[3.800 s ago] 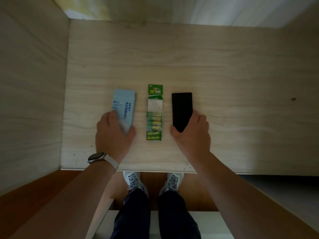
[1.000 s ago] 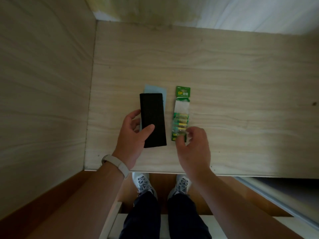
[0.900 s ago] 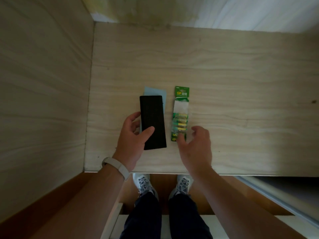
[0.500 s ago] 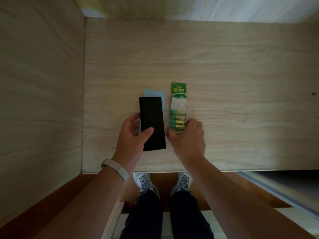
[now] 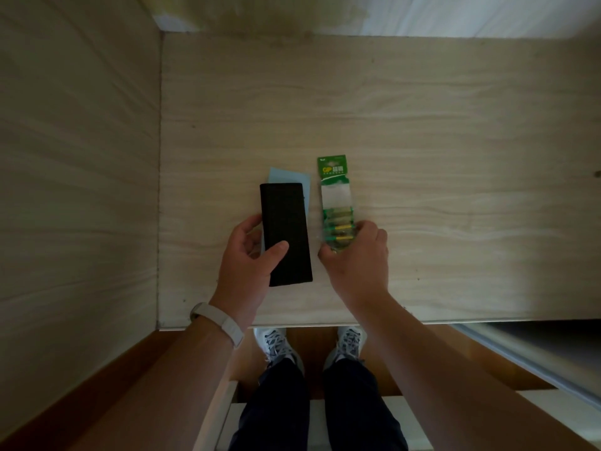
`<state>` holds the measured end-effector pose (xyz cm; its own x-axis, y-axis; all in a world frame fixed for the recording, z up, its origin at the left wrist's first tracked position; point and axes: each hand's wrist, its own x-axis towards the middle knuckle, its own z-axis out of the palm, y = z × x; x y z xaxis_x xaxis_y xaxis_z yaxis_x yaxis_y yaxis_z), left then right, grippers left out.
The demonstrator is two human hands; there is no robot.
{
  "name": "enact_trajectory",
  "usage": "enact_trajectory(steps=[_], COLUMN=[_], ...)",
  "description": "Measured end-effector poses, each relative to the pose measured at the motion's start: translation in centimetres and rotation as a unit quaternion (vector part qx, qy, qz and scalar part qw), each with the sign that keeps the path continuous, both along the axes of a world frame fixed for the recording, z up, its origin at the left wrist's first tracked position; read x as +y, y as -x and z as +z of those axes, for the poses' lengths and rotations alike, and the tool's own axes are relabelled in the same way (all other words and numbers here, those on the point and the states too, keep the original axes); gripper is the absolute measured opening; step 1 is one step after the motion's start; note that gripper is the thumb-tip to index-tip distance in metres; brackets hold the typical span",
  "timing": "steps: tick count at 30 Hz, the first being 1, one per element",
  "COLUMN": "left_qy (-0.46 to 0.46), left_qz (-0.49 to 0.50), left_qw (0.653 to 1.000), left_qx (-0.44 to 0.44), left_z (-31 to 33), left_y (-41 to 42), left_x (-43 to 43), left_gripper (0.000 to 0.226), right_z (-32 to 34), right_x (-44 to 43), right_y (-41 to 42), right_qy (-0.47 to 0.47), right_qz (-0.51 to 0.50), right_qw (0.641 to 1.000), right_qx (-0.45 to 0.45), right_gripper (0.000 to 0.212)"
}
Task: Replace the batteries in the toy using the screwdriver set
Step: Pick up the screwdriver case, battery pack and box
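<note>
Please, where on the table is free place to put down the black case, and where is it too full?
Free: the table right of the battery pack, the strip behind the items, and left of the black case up to the side wall. Crowded: the middle, where left hand, case, blue packet, pack and right hand sit close together.

From my remote seat I saw a pale wood-grain bench [image 5: 422, 109] filling most of the view, with a matching wooden side panel [image 5: 74, 157] rising along its left edge. Behind the far edge ran a white wall [image 5: 455, 14], stained yellowish toward the left. A small dark mark [image 5: 597, 173] sat on the bench at the far right. Below the near edge lay a reddish-brown floor [image 5: 123, 385]. A white wristband [image 5: 218, 323] showed on one wrist. Two white laced sneakers [image 5: 274, 345] stood on the floor under dark trousers [image 5: 276, 408], and a white stool or step [image 5: 312, 418] lay beneath the legs.
</note>
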<state>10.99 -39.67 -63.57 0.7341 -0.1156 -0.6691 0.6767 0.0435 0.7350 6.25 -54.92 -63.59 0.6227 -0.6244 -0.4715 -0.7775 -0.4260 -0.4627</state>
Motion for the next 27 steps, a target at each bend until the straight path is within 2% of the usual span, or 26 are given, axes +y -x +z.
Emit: enact_trajectory(steps=[3,12,19,27], left_qy=[0.002,-0.003,-0.001,-0.005], left_qz=[-0.001,-0.008,-0.010,-0.009], left_qw=[1.000,1.000,1.000,1.000], left_qx=[-0.001,-0.006,-0.002,-0.016], left_z=[0.1,0.2,0.4,2.3], left_y=[0.2,0.3,0.7,1.0], left_x=[0.1,0.3,0.3,0.2], left_gripper=[0.048,0.048,0.049,0.047], right_z=[0.1,-0.1,0.1,3.0], right_x=[-0.5,-1.2,-1.5,-1.3], right_y=[0.1,0.6,0.6,1.4], right_qy=[-0.037,-0.101,-0.125,-0.139], right_qz=[-0.012,-0.046,-0.059,-0.059], right_qw=[0.999,0.993,0.988,0.983], right_qx=[-0.019,-0.042,-0.071,-0.108], right_gripper=[0.071,0.039,0.024,0.023])
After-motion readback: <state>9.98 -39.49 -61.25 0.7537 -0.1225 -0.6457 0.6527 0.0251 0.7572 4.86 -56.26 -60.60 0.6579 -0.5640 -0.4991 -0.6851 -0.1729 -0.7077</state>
